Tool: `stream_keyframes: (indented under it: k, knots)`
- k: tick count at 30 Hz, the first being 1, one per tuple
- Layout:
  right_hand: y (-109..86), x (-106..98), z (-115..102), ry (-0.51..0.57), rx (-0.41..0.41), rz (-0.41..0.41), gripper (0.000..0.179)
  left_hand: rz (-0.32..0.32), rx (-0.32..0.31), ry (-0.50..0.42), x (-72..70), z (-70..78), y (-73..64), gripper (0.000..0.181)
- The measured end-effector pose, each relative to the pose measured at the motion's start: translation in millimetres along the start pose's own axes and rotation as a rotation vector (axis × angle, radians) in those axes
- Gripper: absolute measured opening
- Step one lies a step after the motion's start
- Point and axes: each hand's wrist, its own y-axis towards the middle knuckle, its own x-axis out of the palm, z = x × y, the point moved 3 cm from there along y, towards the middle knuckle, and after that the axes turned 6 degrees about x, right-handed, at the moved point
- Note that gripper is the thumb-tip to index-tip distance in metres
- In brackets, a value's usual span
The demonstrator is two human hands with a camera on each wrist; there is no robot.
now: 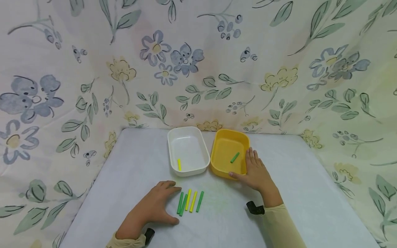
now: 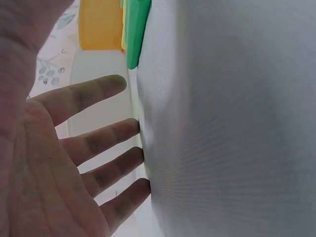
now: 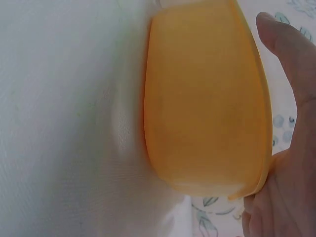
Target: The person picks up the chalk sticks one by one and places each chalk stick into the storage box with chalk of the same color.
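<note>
My left hand (image 1: pixel 153 206) is at the left of a row of slim sticks, its thumb and fingers spread and nothing between them. The row has green sticks (image 1: pixel 200 201) and yellow sticks (image 1: pixel 193 202) lying roughly side by side. In the left wrist view, the end of a green stick (image 2: pixel 136 37) appears beyond the fingertips. My right hand (image 1: pixel 258 174) rests against the right side of an orange tray (image 1: pixel 216 162), fingers straight, thumb over its near rim. One green stick (image 1: pixel 234 157) lies inside that tray. The right wrist view shows the tray's outer wall (image 3: pixel 207 103) beside the palm.
A white tray (image 1: pixel 189 151) stands left of the orange one, close beside it, with one yellow stick (image 1: pixel 179 164) inside. Both are on a white-covered table (image 1: pixel 142 155). Floral cloth (image 1: pixel 198 100) rises behind the table and along its sides. Faint green marks show on the cover.
</note>
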Motion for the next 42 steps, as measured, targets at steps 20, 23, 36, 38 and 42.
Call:
stream_keyframes:
  k: [20,23,36,38,42]
  knots:
    - [1.2,3.4,0.6,-0.017,0.021,0.003,0.139,-0.008,0.012,0.055,-0.3,0.2,6.4,0.091]
    - [1.4,3.5,-0.4,-0.013,0.016,0.004,0.137,-0.01,0.013,0.059,0.2,0.0,6.9,0.089]
    - [-0.2,1.9,-0.2,-0.029,0.014,0.014,0.14,-0.023,0.013,0.047,0.1,3.9,10.5,0.088]
    - [0.3,2.3,0.0,-0.034,0.013,0.009,0.14,-0.025,0.016,0.05,0.3,4.2,11.3,0.087]
    - [0.6,2.7,-0.3,-0.04,0.01,0.003,0.14,-0.026,0.017,0.046,0.6,4.5,12.6,0.085]
